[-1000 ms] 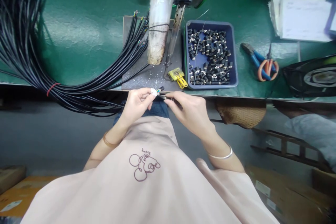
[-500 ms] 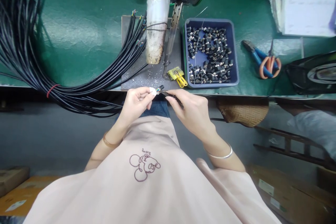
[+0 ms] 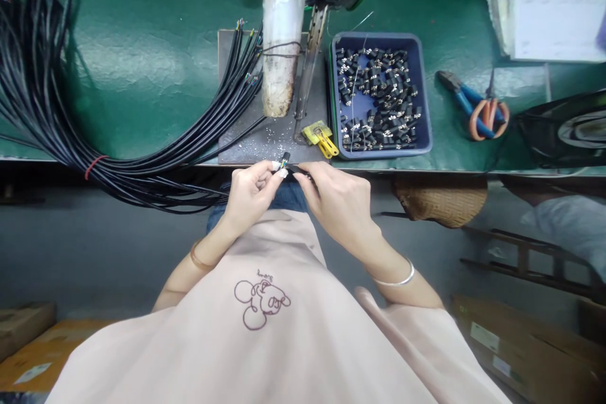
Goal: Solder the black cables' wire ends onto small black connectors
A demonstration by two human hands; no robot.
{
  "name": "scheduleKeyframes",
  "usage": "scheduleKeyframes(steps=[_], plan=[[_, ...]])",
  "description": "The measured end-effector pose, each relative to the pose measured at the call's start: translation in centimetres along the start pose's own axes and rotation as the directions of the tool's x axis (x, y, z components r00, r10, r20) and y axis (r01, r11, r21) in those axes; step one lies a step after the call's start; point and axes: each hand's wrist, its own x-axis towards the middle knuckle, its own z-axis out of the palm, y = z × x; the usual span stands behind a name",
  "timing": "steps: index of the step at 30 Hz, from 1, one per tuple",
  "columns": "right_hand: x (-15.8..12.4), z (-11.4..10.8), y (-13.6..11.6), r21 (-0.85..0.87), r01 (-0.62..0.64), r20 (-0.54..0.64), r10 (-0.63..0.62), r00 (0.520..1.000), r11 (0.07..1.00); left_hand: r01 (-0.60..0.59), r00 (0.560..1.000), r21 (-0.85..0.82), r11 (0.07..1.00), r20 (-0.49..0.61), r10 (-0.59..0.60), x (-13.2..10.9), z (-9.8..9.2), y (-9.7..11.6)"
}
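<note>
In the head view, just off the bench's front edge, my left hand [image 3: 253,192] is closed in a pinch on coloured wires. These run into a small black connector [image 3: 285,156] that sticks up past the fingertips. My right hand [image 3: 338,199] comes in from the other side, thumb and forefinger closed on a slim dark piece [image 3: 294,168]. Its end meets the wires at my left fingertips; I cannot tell whether it is a cable end or a tool. Both hands nearly touch. Beyond them, a soldering iron [image 3: 312,63] points down at a grey board [image 3: 243,142].
A blue tray [image 3: 428,113] of small black connectors stands right of the iron. Black cables [image 3: 142,164], tied in red, hang over the edge at left. A yellow clip [image 3: 326,142], a white-wrapped tube [image 3: 283,31], pliers [image 3: 461,101], scissors [image 3: 490,117] and papers [image 3: 553,19] lie around.
The connector has turned from leaning right to nearly upright. My left hand has shifted slightly right, and my right hand slightly left, bringing the fingertips closer.
</note>
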Motion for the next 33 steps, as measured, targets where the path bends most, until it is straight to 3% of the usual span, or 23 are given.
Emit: scheduleKeyframes(steps=[8,12,16,19,24,33], plan=[[0.1,-0.2,-0.4,-0.053,-0.004,0.042,0.007,0.999,0.999,-0.059,0.998,0.111,0.992,0.001,0.059,-0.5,0.2,-0.3],[0.5,-0.7,0.3,-0.078,0.065,0.110,-0.056,0.992,0.995,0.021,0.999,-0.011,1.000,0.033,-0.021,-0.5,0.1,-0.4],[1.0,-1.7,1.7,0.172,0.096,0.121,-0.118,0.986,0.980,0.125,0.989,-0.223,0.967,0.109,-0.102,-0.1,-0.3,0.1],[1.0,-2.6,2.1,0.349,0.054,0.073,-0.085,0.994,0.935,0.192,0.977,-0.316,0.929,0.149,-0.151,0.4,-0.7,0.8],[0.4,-2.9,2.1,0.262,0.061,-0.043,-0.051,0.998,0.963,0.213,0.973,-0.358,0.909,0.162,-0.165,0.7,-1.1,1.6],[0.1,-1.5,1.6,0.205,0.071,-0.008,-0.070,0.997,0.976,0.217,0.972,-0.357,0.908,0.164,-0.168,0.7,-1.1,1.7]])
